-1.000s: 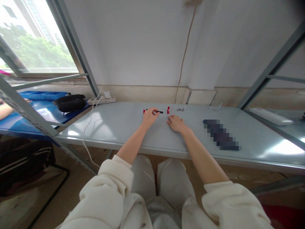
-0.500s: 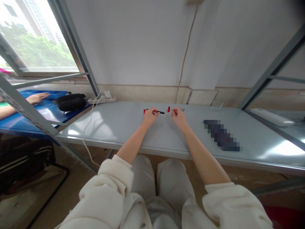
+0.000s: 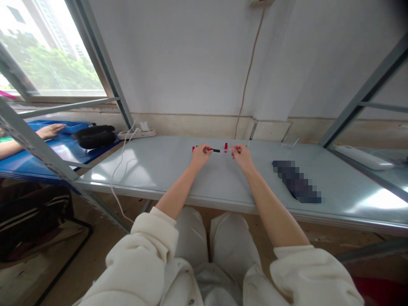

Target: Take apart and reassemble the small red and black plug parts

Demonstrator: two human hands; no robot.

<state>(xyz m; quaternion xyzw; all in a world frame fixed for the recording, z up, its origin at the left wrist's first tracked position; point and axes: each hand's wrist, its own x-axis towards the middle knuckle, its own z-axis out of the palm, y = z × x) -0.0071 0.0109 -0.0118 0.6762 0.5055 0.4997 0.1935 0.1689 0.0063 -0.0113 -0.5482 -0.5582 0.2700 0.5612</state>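
Pinches with the left hand [image 3: 200,155], between thumb and fingertips, a black rod [image 3: 216,150], pointing its free end toward the right hand [image 3: 242,157]; pinches with the latter, just right of the rod, apparently a thin clear piece [image 3: 228,150] — too small to make out fully; has a red piece [image 3: 226,146] beyond and right of the rod on the grey table [image 3: 219,182]; has a second red piece [image 3: 193,149] left of the rod, beside the left hand; shows a pixelated dark object [image 3: 296,182] right of and nearer than the rod; shows, well left of it, a white power strip [image 3: 138,134], then a black case [image 3: 95,137]; includes, far left of the rod, a co-worker's hand [image 3: 50,131] by a blue tray [image 3: 75,126].
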